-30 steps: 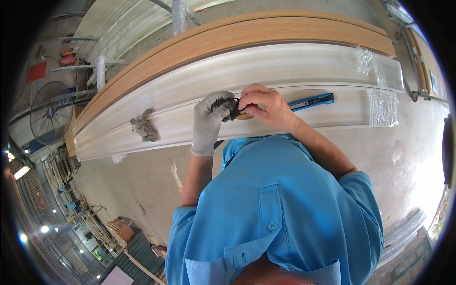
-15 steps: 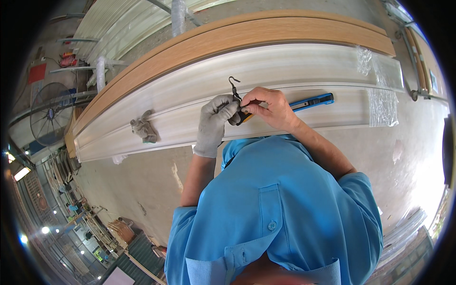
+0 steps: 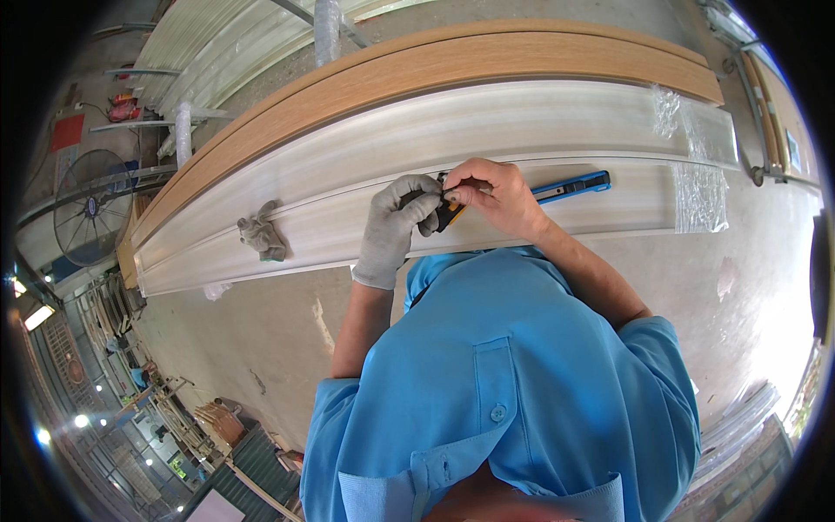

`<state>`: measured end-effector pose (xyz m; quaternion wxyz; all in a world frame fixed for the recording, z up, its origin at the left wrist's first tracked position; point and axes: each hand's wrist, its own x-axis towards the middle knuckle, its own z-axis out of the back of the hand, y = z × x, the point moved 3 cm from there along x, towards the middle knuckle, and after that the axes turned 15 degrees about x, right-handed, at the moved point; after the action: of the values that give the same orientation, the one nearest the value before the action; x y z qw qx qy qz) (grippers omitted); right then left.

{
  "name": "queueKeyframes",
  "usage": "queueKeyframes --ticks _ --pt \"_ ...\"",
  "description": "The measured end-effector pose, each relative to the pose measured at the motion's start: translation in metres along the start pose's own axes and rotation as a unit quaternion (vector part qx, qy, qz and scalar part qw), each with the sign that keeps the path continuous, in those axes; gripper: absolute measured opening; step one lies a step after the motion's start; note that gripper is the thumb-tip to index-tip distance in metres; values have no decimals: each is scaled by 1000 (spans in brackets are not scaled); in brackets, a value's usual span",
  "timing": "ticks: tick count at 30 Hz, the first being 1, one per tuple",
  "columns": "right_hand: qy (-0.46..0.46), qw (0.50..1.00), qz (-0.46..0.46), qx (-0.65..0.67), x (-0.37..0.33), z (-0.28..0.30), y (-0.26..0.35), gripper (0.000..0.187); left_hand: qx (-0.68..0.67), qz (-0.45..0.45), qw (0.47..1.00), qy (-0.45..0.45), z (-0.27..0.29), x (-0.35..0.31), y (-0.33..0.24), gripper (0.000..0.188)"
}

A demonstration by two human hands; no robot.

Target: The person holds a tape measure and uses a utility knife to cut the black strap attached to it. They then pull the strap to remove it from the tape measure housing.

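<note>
My left hand [image 3: 393, 228], in a grey work glove, is closed round a small black-and-yellow tool [image 3: 450, 214] over the pale panels. Its kind is hard to tell, since the fingers cover much of it. My bare right hand [image 3: 499, 198] pinches at the tool's upper end, fingertips meeting the gloved ones; a dark bit shows between them. Just right of that hand a blue utility knife [image 3: 574, 187] lies on the panel. Off to the left rests a crumpled grey glove [image 3: 262, 232].
Long pale panels [image 3: 557, 117] lie before me, with clear plastic wrap [image 3: 701, 197] round their right ends. Behind them runs a wood-coloured board [image 3: 452, 56]. A fan [image 3: 94, 209] stands at far left, and metal rack bars [image 3: 143, 126] jut out there.
The dark hook that stuck up beyond my fingers no longer shows. The yellow part of the tool has shifted slightly in my grip; both hands stay nearly in place.
</note>
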<state>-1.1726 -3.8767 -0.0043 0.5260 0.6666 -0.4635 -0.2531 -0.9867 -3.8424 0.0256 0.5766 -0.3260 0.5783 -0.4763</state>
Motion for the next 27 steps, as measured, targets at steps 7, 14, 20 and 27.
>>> queueKeyframes --ticks 7,14,20,27 --pt "-24 990 -90 103 1 3 -8 9 47 -26 998 17 -8 -1 -9 15" --pt "5 987 -108 123 -1 4 -2 8 96 -2 995 2 -6 0 -3 10" --pt "36 979 88 -180 -3 8 7 20 85 -28 995 35 2 -2 0 15" --pt "-43 943 205 -258 -9 -3 2 17 105 -101 988 51 0 -1 0 12"
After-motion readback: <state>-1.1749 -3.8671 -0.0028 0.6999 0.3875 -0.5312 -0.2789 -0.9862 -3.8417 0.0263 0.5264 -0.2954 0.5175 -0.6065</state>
